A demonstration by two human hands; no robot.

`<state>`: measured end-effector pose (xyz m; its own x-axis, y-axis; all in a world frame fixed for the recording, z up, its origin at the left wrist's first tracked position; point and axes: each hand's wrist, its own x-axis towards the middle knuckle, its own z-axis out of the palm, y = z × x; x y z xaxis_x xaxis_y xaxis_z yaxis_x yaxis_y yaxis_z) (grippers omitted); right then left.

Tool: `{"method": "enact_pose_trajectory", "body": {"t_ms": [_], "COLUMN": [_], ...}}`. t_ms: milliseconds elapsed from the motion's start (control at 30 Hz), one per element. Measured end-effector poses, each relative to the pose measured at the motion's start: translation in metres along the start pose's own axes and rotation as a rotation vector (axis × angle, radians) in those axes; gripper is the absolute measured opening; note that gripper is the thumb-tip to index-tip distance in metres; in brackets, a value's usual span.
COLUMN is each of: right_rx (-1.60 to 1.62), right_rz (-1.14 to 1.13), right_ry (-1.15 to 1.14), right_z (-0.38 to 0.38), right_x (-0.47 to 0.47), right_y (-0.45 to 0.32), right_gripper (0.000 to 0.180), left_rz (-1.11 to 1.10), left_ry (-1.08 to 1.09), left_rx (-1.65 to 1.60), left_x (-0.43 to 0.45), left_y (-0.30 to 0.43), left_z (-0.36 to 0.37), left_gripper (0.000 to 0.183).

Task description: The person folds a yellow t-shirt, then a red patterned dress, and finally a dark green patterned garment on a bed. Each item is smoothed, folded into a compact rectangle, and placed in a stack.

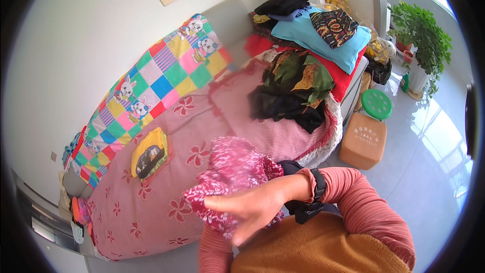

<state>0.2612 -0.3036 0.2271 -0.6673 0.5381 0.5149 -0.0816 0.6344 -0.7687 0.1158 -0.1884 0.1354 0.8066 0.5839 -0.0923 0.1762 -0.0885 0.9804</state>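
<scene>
My right hand (257, 204) reaches in from the right, back up, with thumb and a finger spread across a crumpled magenta-and-white patterned garment (238, 167). The garment is bunched and partly blurred, raised in front of my body. Whether my fingers grip it or only lie against it is unclear. My left hand is hidden behind the cloth; just its striped pink sleeve (216, 250) shows at the bottom. A folded stack of clothes with a yellow top piece (151, 148) lies on the pink flowered sofa cover (178, 182).
A heap of dark leaf-patterned clothing (299, 76) sits at the sofa's right end. Behind it, a light-blue pillow (295, 30) carries more folded clothes. A rabbit-print patchwork cloth (163, 79) drapes the backrest. Brown stool (363, 140), green stool (376, 104) and potted plant (424, 38) stand right.
</scene>
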Motion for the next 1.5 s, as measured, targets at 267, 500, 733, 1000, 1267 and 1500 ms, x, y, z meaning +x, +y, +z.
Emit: {"method": "enact_pose_trajectory", "body": {"t_ms": [267,500,733,1000,1267,1500], "right_rx": [-0.163,-0.421,-0.483,-0.313,-0.438,-0.700], "right_rz": [0.118,0.495,0.463,0.547,0.509,0.485], "right_ry": [-0.150,1.122,0.924,1.005,1.274,1.556], "right_z": [-0.002,-0.006,-0.014,-0.032,-0.078,-0.171], "right_x": [-0.026,-0.059,-0.061,-0.078,-0.094,-0.157], "right_y": [0.024,0.044,0.061,0.061,0.069,0.071], "right_gripper": [0.043,0.021,0.035,0.020,0.025,0.031], "left_rz": [0.012,0.027,0.049,0.130,0.535,0.095], "left_ry": [0.037,0.066,0.068,0.058,0.096,0.026], "left_rx": [-0.115,-0.159,-0.123,0.232,1.463,-0.413], "left_x": [-0.009,-0.017,-0.017,-0.015,-0.038,-0.028], "left_y": [0.001,0.003,0.006,0.006,-0.002,0.020], "left_z": [-0.004,-0.007,-0.005,-0.010,-0.021,-0.004], "left_gripper": [0.038,0.039,0.039,0.040,0.042,0.045]}}
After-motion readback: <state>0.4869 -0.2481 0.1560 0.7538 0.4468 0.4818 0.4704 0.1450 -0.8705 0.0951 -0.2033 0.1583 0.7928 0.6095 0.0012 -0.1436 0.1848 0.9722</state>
